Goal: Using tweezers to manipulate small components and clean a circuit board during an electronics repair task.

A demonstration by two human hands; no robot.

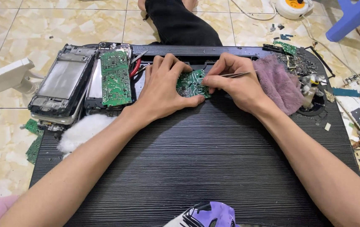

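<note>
Near the far edge of the black ridged wooden surface (197,159), the small green circuit board (191,83) sits pinched in the left hand (163,90) grip. The right hand (234,82) grip is closed on thin metal tweezers (235,75), touching the board's right edge. A fuzzy mauve cloth (277,82) lies just right.

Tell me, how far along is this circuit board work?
Done, it seems: a phone frame lies opened at the left, with a long green board beside it and loose parts piled at the right. In hand: the left hand steadies a small board while the right hand holds tweezers at it. Nothing looks reassembled yet.
</note>
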